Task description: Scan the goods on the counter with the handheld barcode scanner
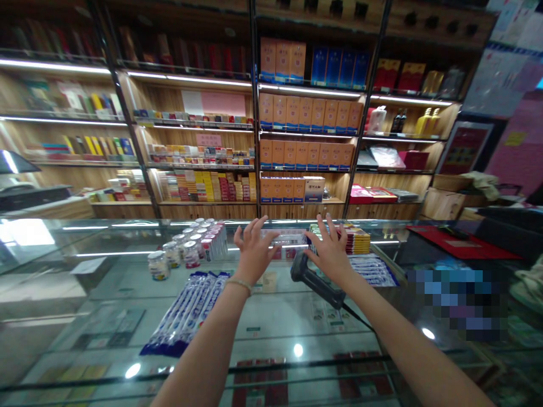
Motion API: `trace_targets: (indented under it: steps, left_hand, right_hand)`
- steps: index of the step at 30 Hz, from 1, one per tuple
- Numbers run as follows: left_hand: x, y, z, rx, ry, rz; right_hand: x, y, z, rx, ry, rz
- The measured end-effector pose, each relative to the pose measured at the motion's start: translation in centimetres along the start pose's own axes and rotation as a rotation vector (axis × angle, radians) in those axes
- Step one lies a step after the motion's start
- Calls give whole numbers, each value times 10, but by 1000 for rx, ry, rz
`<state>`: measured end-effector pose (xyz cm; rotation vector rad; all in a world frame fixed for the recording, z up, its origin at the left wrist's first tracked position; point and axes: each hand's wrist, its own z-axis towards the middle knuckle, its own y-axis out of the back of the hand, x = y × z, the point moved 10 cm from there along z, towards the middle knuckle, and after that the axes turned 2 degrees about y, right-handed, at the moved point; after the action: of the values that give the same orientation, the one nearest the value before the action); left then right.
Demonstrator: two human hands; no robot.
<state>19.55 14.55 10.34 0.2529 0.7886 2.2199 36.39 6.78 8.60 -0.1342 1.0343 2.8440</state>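
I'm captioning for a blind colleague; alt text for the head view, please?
A person's left hand and right hand flank a pale pack over a glass counter, contact unclear. A black scanner, jars and blue-and-white packets are nearby; stocked shelves stand behind.

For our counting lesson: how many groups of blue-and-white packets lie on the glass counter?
2: one group beside the left forearm, another group just right of the right hand.

The premises are a shop. Lit wall shelves (pixel 156 98) carry rows of matching boxes (pixel 292 114). A glass table (pixel 131 282) bears jars (pixel 192 254), wrapped packets (pixel 186 312) and a barcode scanner (pixel 319 286).
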Motion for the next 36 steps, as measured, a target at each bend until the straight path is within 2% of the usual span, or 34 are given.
trace_targets:
  steps: [14,19,24,29,32,36]
  left_hand:
    - [-10,-1,1,-3,-62,-17]
    - [-12,-1,2,35,-56,-16]
    - [-11,-8,2,80,-58,-12]
    - [-7,-9,4,94,-36,-43]
    - [-2,0,9,76,-18,-75]
    - [9,11,21,80,15,-130]
  right_hand:
    - [-5,9,-4,-115,12,30]
    - [-9,7,-2,-80,-38,102]
    - [-21,-8,-5,14,-130,209]
    - [-38,-18,-4,50,-223,316]
    - [-50,-15,1,35,-283,371]
    - [-67,3,7,-40,-354,410]
